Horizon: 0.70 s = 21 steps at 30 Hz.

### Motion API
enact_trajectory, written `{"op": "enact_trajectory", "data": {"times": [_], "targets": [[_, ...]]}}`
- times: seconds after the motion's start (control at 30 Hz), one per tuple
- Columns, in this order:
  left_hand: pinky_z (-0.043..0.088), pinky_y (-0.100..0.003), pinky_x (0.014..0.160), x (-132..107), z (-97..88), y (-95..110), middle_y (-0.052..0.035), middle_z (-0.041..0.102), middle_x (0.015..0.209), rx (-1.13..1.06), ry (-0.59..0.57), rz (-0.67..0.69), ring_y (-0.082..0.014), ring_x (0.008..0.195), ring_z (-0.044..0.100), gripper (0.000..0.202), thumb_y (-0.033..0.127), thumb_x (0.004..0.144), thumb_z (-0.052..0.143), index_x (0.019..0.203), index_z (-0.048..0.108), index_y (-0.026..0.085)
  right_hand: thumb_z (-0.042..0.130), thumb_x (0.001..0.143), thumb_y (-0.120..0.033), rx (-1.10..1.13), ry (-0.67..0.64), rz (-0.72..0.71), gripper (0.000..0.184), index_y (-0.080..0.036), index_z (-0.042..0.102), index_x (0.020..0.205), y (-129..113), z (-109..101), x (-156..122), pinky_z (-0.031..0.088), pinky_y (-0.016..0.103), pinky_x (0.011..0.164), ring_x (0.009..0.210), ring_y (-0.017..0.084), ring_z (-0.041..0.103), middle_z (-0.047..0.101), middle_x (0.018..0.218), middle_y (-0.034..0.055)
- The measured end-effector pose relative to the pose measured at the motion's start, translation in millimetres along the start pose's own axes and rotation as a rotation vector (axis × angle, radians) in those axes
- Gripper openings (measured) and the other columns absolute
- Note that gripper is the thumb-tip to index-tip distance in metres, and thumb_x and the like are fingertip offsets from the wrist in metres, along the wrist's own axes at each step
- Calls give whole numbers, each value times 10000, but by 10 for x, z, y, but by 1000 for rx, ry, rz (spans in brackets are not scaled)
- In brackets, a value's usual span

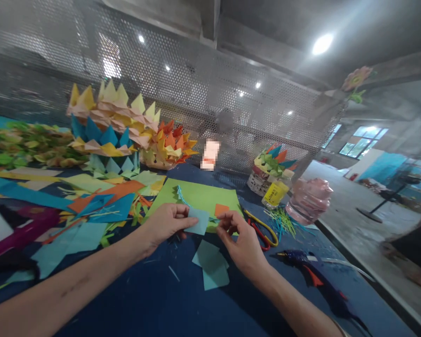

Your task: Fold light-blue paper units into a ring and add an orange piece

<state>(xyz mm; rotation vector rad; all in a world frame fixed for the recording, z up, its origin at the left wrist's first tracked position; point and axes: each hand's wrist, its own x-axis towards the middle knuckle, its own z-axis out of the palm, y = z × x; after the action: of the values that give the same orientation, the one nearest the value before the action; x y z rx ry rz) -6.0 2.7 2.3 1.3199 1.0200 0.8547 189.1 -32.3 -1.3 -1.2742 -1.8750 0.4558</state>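
Note:
My left hand pinches a light blue paper square between thumb and fingers, above a green sheet. Just to its right, my right hand has its fingers curled in close to the thumb. A small bluish scrap shows by those fingertips, and I cannot make out what they grip. An orange paper square lies on the green sheet behind my right hand. A twisted blue paper strip rests on the sheet behind my left hand. Nearer to me, several light blue squares overlap on the dark blue table.
Scissors, a glue gun, a yellow-labelled bottle and a pink plastic container stand or lie on the right. Folded-paper crowns and paper strips crowd the left. A perforated metal screen rises behind.

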Motion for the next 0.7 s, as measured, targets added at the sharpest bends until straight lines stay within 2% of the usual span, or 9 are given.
{"op": "enact_trajectory", "data": {"times": [0.13,0.23,0.37,0.47,0.6,0.7], "targets": [[413,-188,469,-6,11,3,24,627,588,-55,0,-29,-80,479,514,268,323,568,767,739,660,146,476,867,-159,-71,-18,-83,96,-181,543,931,-5,-1,-17,426,263,658,715,150,548,590,803,24],[422,-187,480,4,21,-34,20,627,602,-67,-21,-12,-84,511,522,257,337,588,757,727,657,145,398,901,-133,-130,21,-173,139,-181,528,910,-8,-7,-36,421,289,710,785,169,544,578,850,47],[429,-196,490,17,29,-67,6,630,642,-71,-30,23,-98,559,531,252,346,616,733,736,657,138,394,910,-131,-186,52,-227,146,-182,530,918,17,-12,-36,423,320,748,826,193,535,574,855,57],[423,-202,487,10,38,-65,10,621,629,-66,-37,14,-92,530,522,257,346,620,730,745,655,134,458,876,-115,-194,31,-231,146,-184,550,965,23,-12,-33,440,321,745,853,200,535,573,908,70],[412,-198,486,-17,57,-59,25,611,615,-91,-62,-18,-76,490,519,263,365,644,727,752,646,140,590,800,-112,-179,-36,-235,245,-216,577,1022,-28,-8,-51,458,320,777,891,198,549,576,969,67],[427,-196,516,-33,76,-69,7,639,665,-136,-130,-23,-83,536,550,295,376,634,744,782,658,135,622,809,-184,-139,-44,-238,93,-234,610,887,-82,-7,-67,461,322,784,870,190,563,594,902,49]]}}
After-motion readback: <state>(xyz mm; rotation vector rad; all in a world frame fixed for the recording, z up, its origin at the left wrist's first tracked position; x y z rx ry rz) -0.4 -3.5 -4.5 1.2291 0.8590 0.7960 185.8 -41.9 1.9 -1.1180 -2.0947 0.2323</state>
